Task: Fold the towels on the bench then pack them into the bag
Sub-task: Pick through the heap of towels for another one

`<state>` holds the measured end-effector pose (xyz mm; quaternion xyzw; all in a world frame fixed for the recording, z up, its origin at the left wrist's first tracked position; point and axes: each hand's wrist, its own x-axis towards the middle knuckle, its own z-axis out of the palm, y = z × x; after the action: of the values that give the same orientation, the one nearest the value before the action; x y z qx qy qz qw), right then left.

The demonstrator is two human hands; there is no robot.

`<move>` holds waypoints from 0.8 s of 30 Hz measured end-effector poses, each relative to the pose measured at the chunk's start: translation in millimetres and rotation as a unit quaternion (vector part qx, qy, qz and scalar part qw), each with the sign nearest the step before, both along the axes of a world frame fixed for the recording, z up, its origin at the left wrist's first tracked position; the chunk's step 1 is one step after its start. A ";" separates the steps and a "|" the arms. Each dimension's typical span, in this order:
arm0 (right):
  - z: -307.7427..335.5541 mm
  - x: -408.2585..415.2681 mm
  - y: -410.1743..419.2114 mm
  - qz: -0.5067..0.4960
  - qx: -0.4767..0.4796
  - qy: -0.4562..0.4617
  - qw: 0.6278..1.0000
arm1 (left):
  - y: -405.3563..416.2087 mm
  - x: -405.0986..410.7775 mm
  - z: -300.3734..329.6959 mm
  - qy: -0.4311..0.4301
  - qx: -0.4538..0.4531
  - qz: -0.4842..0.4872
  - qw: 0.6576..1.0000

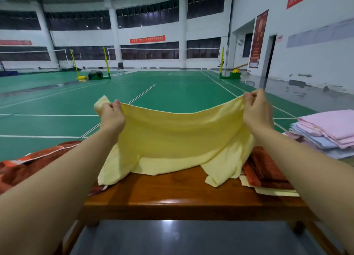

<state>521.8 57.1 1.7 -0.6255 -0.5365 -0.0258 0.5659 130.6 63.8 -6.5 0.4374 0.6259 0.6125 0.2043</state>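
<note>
Two hands — left hand and right hand — each pinch a top corner of the pale yellow terry towel, lifted over the brown wooden bench, lower edge draped on it. Best to keep corners level, pull it taut, then bring them together evenly. Folded pink and blue towels sit right. Red wall banners — writing unreadable; no bag seen.

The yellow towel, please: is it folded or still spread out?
Spread out: the left hand and right hand hold the yellow towel stretched, lower edge draping onto the bench.
</note>
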 end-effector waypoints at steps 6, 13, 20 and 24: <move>28.4 15.9 -2.2 0.008 0.014 -0.040 0.999 | 0.4 -5.0 25.7 -0.154 0.039 -0.062 0.985; 48.7 27.8 44.2 0.007 -0.015 -0.066 0.998 | 47.8 -3.2 46.4 -0.135 0.049 -0.074 0.987; 80.4 40.9 83.8 0.002 0.034 -0.089 0.995 | 85.9 -0.6 86.4 -0.115 0.094 -0.080 0.986; 88.0 43.5 73.4 -0.001 0.051 -0.102 0.993 | 75.5 0.2 94.1 -0.082 0.107 -0.078 0.988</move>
<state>565.3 130.5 89.7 -0.5905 -0.5891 -0.1171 0.5390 130.8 139.4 87.6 0.4526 0.5021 0.6918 0.2540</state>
